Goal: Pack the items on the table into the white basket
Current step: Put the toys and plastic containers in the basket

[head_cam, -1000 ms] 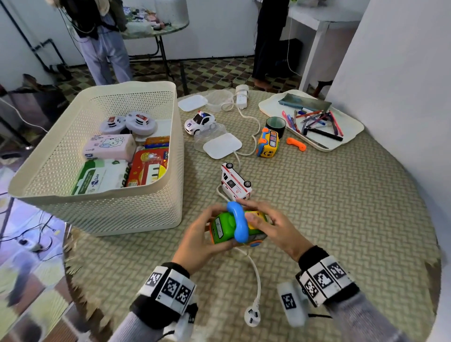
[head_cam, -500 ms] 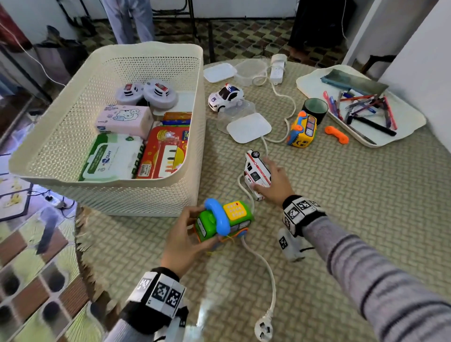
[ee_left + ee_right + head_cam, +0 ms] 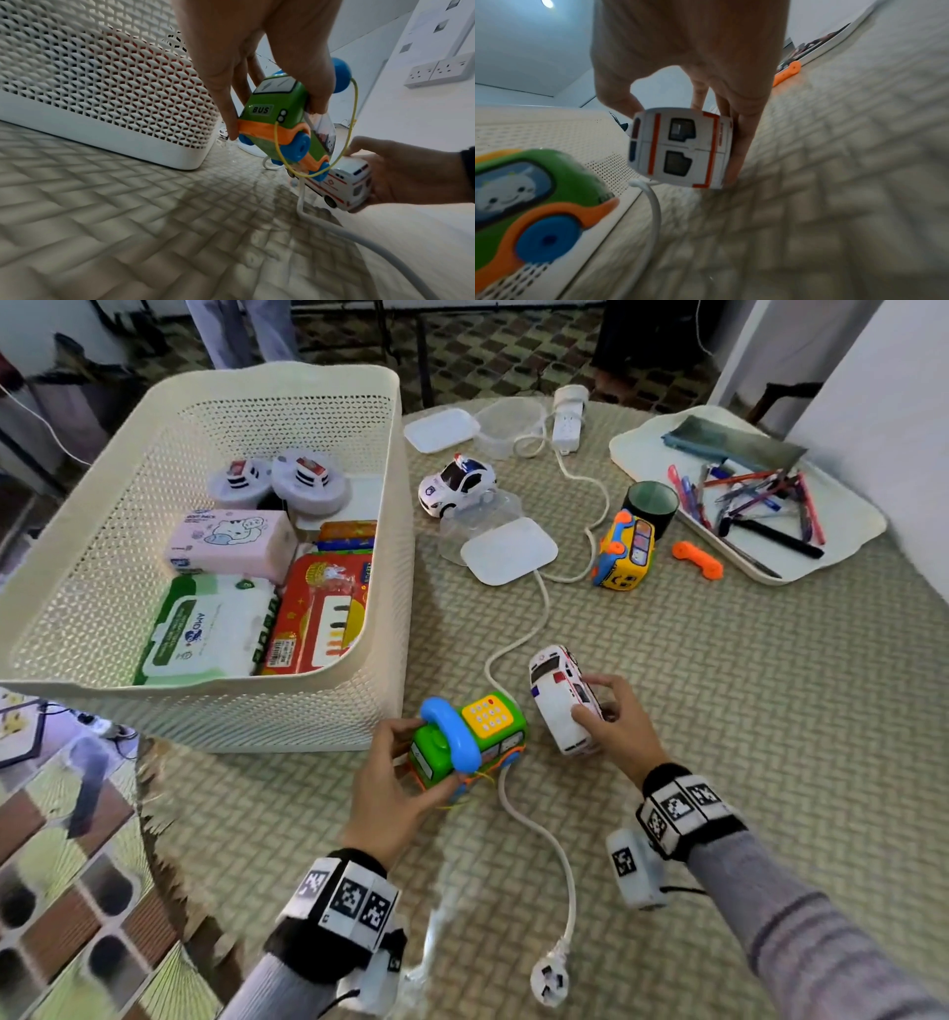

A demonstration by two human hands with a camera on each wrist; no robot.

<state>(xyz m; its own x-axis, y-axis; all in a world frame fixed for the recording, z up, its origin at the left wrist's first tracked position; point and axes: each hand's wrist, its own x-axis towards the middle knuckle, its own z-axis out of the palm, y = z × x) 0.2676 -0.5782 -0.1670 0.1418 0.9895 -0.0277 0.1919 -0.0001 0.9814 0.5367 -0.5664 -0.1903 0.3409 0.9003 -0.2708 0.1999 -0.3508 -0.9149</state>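
Holding two toys at once: left hand (image 3: 395, 793) grips the green bus phone (image 3: 470, 742), right hand (image 3: 616, 726) pinches the toy ambulance (image 3: 560, 698), both low over the worktop (image 3: 770, 711). I'd lift clear of the white cable (image 3: 539, 834), watching that dangling yellow cord (image 3: 353, 113), then over the white basket (image 3: 395, 546) rim.

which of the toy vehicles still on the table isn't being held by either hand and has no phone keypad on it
The white police car, near the basket's far corner. The green bus phone and white ambulance are each held; the yellow bus has buttons on top.
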